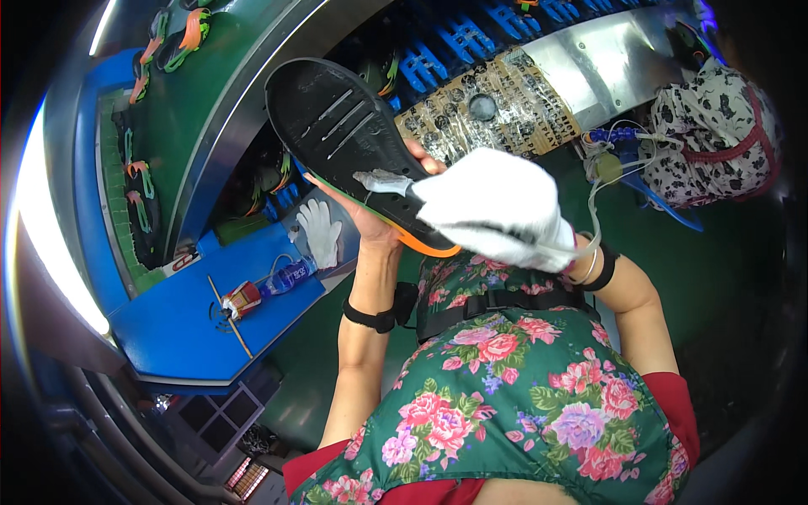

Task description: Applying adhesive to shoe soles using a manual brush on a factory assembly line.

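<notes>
My bare left hand [374, 220] is closed around a black shoe sole [341, 126] with orange at one end and green along its edge. It supports the sole from below and along the sides, and the slotted face is turned up. My right hand [497, 202], in a white glove, is over the sole's orange end. From the glove a pale brush-like tool [383, 181] with a dirty tip reaches onto the sole; its handle is hidden and the hand is slightly blurred. A clear hose [596, 219] runs to the gloved hand.
A steel ledge [598, 59] with a taped cardboard sheet [497, 101] lies ahead, blue racks [463, 42] behind it. More soles [181, 42] are on a green belt [219, 50]. The blue table [168, 337] bears a glove [318, 231] and bottle [289, 276]. A patterned bag [715, 135] is right.
</notes>
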The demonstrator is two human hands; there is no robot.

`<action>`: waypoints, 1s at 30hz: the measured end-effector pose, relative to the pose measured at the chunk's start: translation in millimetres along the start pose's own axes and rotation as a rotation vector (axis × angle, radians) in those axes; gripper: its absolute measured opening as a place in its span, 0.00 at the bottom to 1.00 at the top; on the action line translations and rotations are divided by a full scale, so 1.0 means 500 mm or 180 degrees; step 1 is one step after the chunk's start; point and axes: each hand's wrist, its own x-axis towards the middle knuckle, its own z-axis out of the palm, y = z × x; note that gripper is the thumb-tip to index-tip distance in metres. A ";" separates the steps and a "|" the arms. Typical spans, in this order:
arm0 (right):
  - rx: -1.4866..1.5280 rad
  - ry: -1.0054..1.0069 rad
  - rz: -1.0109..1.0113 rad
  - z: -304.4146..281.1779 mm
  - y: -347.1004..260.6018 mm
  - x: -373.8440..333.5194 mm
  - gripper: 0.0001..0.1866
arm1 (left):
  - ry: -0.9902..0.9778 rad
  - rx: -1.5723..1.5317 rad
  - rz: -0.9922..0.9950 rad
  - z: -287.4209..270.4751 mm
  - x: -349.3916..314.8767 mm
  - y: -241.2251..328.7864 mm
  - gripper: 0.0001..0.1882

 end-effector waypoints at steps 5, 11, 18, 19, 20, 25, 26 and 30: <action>0.0079 -0.0230 -0.0206 0.003 -0.008 0.000 0.16 | -0.0069 -0.0157 0.0176 -0.015 0.016 0.005 0.63; 0.0041 -0.0023 -0.0051 -0.003 0.004 -0.001 0.13 | -0.0418 -0.0046 0.0383 -0.027 0.029 0.022 0.63; 0.0875 0.0222 0.0724 -0.001 0.009 -0.003 0.08 | -0.0065 0.0298 0.0648 -0.009 0.039 0.043 0.70; 0.0612 0.0188 0.0388 -0.001 0.009 -0.002 0.07 | -0.0047 0.0325 0.0646 -0.006 0.039 0.047 0.70; 0.0435 0.0036 0.0208 -0.001 0.008 -0.001 0.07 | -0.0100 0.0250 0.0765 -0.005 0.041 0.048 0.70; 0.1246 0.0265 0.0969 -0.001 0.010 0.005 0.07 | -0.0524 0.0458 0.0815 0.000 0.051 0.064 0.58; 0.0964 0.0183 0.0802 0.000 0.011 0.007 0.07 | -0.0555 0.0505 0.0873 0.000 0.053 0.067 0.57; 0.0970 0.0256 0.0902 0.001 0.016 0.011 0.08 | -0.0559 0.0716 0.0989 -0.001 0.060 0.075 0.53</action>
